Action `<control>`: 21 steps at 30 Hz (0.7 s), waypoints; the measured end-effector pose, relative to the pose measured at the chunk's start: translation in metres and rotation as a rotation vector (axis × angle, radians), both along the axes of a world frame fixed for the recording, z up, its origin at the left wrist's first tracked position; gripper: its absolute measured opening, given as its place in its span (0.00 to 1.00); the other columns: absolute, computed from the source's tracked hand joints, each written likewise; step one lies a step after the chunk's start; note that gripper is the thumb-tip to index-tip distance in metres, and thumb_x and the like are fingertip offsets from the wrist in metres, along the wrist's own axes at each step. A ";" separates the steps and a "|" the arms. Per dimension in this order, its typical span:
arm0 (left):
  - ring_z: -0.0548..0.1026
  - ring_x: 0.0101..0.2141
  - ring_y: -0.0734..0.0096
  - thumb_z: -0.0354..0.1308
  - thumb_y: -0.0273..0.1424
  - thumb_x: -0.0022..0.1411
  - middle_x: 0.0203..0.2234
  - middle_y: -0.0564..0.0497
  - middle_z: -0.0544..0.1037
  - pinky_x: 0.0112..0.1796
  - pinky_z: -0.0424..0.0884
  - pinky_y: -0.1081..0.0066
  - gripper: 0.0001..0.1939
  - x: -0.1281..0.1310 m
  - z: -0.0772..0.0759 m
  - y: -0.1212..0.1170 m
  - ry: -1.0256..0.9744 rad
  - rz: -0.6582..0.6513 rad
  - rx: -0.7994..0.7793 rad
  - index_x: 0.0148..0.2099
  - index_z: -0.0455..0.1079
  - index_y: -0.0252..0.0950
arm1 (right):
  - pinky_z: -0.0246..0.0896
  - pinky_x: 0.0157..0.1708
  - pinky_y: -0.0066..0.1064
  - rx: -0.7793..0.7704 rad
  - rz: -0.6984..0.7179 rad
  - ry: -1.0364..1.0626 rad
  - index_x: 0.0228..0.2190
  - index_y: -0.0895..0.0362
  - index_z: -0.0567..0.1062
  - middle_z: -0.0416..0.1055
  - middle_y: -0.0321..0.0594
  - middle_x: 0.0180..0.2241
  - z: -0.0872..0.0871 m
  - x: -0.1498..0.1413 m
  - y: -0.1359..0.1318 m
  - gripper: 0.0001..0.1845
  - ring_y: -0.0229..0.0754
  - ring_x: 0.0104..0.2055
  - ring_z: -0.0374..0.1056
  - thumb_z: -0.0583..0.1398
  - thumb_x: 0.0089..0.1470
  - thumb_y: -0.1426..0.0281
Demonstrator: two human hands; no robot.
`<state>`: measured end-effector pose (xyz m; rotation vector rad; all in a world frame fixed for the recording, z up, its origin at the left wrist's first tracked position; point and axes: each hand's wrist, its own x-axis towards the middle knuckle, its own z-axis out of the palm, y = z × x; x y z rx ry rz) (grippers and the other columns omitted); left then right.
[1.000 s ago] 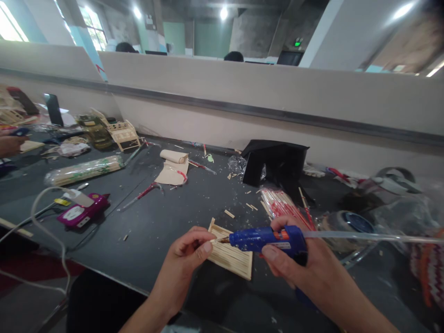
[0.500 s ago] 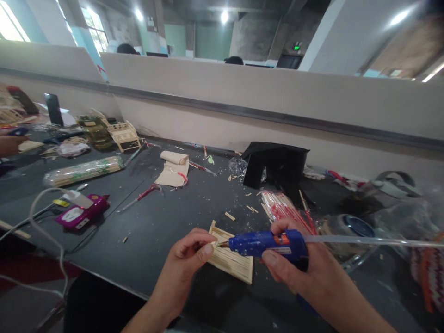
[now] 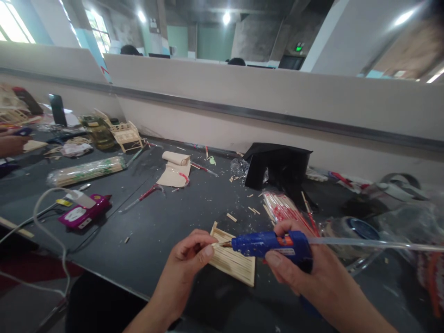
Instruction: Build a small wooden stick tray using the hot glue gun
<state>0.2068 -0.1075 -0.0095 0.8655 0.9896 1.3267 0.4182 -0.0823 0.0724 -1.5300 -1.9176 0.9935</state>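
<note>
My right hand (image 3: 305,263) is wrapped round a blue hot glue gun (image 3: 258,243), with a long clear glue stick (image 3: 350,242) running out of its back to the right. The gun's metal nozzle points left, right at the fingertips of my left hand (image 3: 192,256). Thumb and forefinger of that hand pinch a small pale wooden piece (image 3: 215,244), mostly hidden by the fingers. Under the nozzle, a slatted panel of thin wooden sticks (image 3: 236,268) lies on the dark table, partly covered by the gun and my left fingers.
Behind my right hand lie a bag of red-tipped sticks (image 3: 282,208), a glass jar (image 3: 350,233) and a black folded sheet (image 3: 277,162). Leftward are a purple power strip (image 3: 85,212), wrapped sticks (image 3: 86,171), brown paper (image 3: 175,169) and a small wooden chair model (image 3: 126,134). A co-worker's hand (image 3: 12,143) shows far left.
Both hands keep nearly the same pose, nozzle at the pinched piece. The whole view has shifted very slightly; nothing has been picked up or put down.
</note>
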 end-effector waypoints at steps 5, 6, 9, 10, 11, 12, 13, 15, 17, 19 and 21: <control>0.67 0.37 0.70 0.61 0.32 0.55 0.34 0.52 0.69 0.38 0.64 0.72 0.04 -0.001 0.001 -0.001 0.012 0.004 -0.004 0.33 0.76 0.40 | 0.60 0.20 0.28 -0.002 0.038 -0.013 0.38 0.51 0.62 0.66 0.30 0.20 -0.004 0.004 0.002 0.13 0.36 0.19 0.61 0.56 0.55 0.58; 0.67 0.37 0.70 0.61 0.32 0.56 0.34 0.52 0.69 0.38 0.64 0.72 0.04 -0.001 0.001 -0.002 0.013 0.006 -0.006 0.34 0.76 0.40 | 0.60 0.20 0.28 0.012 0.032 -0.008 0.38 0.51 0.62 0.66 0.31 0.20 -0.005 0.004 0.002 0.13 0.36 0.19 0.61 0.56 0.55 0.58; 0.67 0.37 0.70 0.61 0.32 0.55 0.35 0.52 0.69 0.38 0.63 0.73 0.04 -0.002 0.000 -0.001 0.002 0.020 -0.003 0.34 0.76 0.40 | 0.61 0.22 0.29 0.029 0.043 -0.010 0.38 0.51 0.62 0.69 0.32 0.22 -0.006 0.004 0.002 0.13 0.37 0.21 0.63 0.56 0.55 0.58; 0.67 0.37 0.70 0.62 0.32 0.55 0.35 0.52 0.68 0.38 0.63 0.73 0.04 -0.002 0.000 -0.001 -0.004 0.023 -0.002 0.34 0.76 0.39 | 0.61 0.23 0.29 0.023 0.046 -0.018 0.39 0.51 0.63 0.69 0.32 0.22 -0.005 0.005 0.002 0.13 0.37 0.21 0.63 0.56 0.55 0.58; 0.67 0.37 0.70 0.62 0.32 0.55 0.35 0.52 0.68 0.38 0.63 0.73 0.04 -0.002 0.000 -0.001 -0.009 0.026 -0.001 0.33 0.76 0.39 | 0.61 0.23 0.28 0.014 0.048 -0.026 0.39 0.51 0.63 0.70 0.32 0.23 -0.005 0.005 0.001 0.13 0.37 0.21 0.64 0.56 0.55 0.58; 0.66 0.37 0.71 0.62 0.32 0.55 0.34 0.52 0.68 0.38 0.63 0.73 0.04 -0.002 0.000 -0.001 -0.012 0.025 -0.002 0.33 0.76 0.39 | 0.61 0.22 0.28 0.005 0.049 -0.033 0.39 0.51 0.63 0.70 0.32 0.23 -0.004 0.005 0.001 0.13 0.36 0.21 0.63 0.56 0.56 0.58; 0.66 0.37 0.71 0.62 0.32 0.55 0.34 0.51 0.68 0.37 0.63 0.73 0.04 -0.002 0.000 -0.002 -0.014 0.024 -0.003 0.33 0.76 0.39 | 0.60 0.22 0.28 -0.001 0.054 -0.036 0.39 0.52 0.63 0.70 0.32 0.23 -0.003 0.005 0.001 0.13 0.36 0.20 0.63 0.56 0.56 0.58; 0.66 0.37 0.71 0.62 0.32 0.55 0.34 0.51 0.68 0.38 0.63 0.73 0.04 -0.002 0.000 -0.002 -0.019 0.022 -0.004 0.33 0.76 0.38 | 0.60 0.21 0.27 -0.004 0.065 -0.033 0.39 0.52 0.65 0.71 0.33 0.24 -0.002 0.004 0.000 0.12 0.36 0.20 0.64 0.56 0.56 0.59; 0.66 0.37 0.71 0.62 0.32 0.55 0.35 0.51 0.68 0.38 0.63 0.73 0.04 -0.002 0.001 -0.004 -0.021 0.019 -0.002 0.34 0.76 0.38 | 0.60 0.21 0.27 0.008 0.058 -0.013 0.39 0.52 0.66 0.71 0.33 0.25 -0.001 0.002 -0.001 0.12 0.36 0.21 0.65 0.56 0.55 0.59; 0.66 0.37 0.71 0.62 0.32 0.55 0.34 0.51 0.68 0.38 0.63 0.74 0.04 -0.003 0.001 -0.004 -0.020 0.017 0.001 0.34 0.76 0.38 | 0.59 0.19 0.27 0.023 0.030 0.009 0.39 0.52 0.66 0.71 0.33 0.24 -0.001 0.000 -0.002 0.12 0.36 0.21 0.65 0.56 0.55 0.59; 0.67 0.37 0.72 0.62 0.32 0.56 0.34 0.52 0.68 0.38 0.63 0.74 0.04 -0.003 0.002 -0.005 -0.018 0.020 0.007 0.34 0.76 0.39 | 0.59 0.20 0.27 0.033 0.028 0.008 0.39 0.53 0.66 0.71 0.34 0.24 -0.001 -0.001 -0.002 0.12 0.37 0.21 0.65 0.56 0.56 0.60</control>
